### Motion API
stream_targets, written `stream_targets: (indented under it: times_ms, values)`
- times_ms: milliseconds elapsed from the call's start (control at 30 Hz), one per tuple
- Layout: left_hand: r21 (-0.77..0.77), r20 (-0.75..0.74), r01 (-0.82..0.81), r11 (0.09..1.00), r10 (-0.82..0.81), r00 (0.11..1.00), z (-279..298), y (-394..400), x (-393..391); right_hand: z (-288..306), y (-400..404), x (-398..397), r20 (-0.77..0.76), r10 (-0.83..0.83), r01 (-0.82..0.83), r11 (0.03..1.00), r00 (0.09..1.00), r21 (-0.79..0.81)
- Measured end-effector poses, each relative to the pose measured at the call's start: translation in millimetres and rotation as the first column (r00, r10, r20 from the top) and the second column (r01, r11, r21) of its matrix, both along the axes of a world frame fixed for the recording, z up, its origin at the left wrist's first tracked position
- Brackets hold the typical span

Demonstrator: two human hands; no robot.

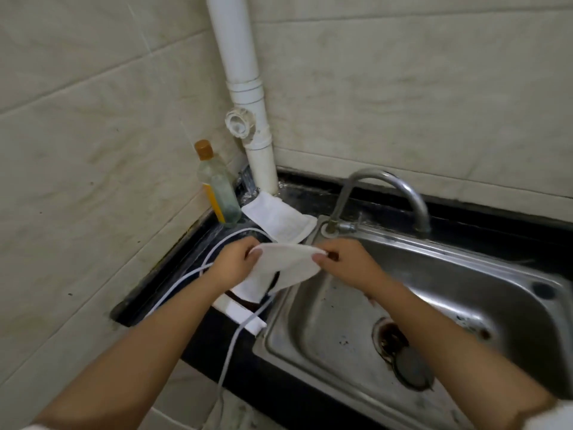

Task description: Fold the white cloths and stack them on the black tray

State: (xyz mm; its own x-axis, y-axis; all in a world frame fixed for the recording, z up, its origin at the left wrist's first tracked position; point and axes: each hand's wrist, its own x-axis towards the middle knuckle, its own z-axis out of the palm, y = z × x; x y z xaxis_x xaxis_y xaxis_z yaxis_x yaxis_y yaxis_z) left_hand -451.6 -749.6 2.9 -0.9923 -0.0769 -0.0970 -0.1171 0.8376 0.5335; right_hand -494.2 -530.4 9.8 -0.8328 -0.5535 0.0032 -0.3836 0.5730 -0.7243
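White cloth (288, 268), held: raised above the left edge of the steel sink (434, 290), over the dark bench (198, 336). Top edge runs left to right between the two hands; the rest hangs down and toward the viewer, partly doubled.
Left hand (234, 262): fingers curled, pinching the cloth's upper left corner; forearm reaches in from lower left.
Right hand (344, 262): thumb and fingers pinching the upper right corner; forearm crosses over the sink basin.
Second white cloth (280, 220): folded, flat on the bench in the back corner, long axis diagonal, beside a bottle (217, 187) and the tap (381, 197).
White cable (235, 330): loops across the bench beneath the held cloth.
Black tray: cannot be made out with certainty.
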Motion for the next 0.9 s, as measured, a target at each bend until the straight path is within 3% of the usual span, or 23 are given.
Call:
stream_targets:
  times_ms: [200, 400, 500, 633, 800, 900]
  values:
    - [-0.002, -0.207, 0.239, 0.971, -0.234, 0.950, 47.2, 131.5, 29.2, 41.2, 124.0, 76.1, -0.149, -0.300, 0.305, 0.952, 0.942, 0.011]
    - [0.071, -0.230, 0.546, 0.835, -0.519, 0.824, 66.3, 302.7, 70.6, 73.2, 291.0, 186.3, -0.195, -0.653, 0.670, 0.742, 0.732, 0.026]
    - [0.034, -0.224, 0.722, 0.691, -0.699, 0.679, 74.5, 390.8, 94.6, 88.9, 371.5, 246.6, -0.230, -0.782, 0.809, 0.586, 0.579, 0.046]
    - [-0.096, -0.147, 0.891, 0.444, -0.892, 0.428, 83.0, 516.7, 133.4, 103.3, 471.1, 336.5, -0.230, -0.928, 0.956, 0.294, 0.292, 0.028]
    - [-0.124, -0.223, 0.937, 0.328, -0.929, 0.295, 90.3, 672.5, 197.4, 103.3, 574.3, 444.9, -0.197, -0.977, 0.994, -0.071, -0.086, -0.084]
    - [-0.134, -0.322, 0.948, 0.289, -0.917, 0.234, 95.3, 752.7, 246.3, 103.4, 625.6, 507.1, -0.220, -0.939, 0.956, -0.221, -0.263, -0.195]
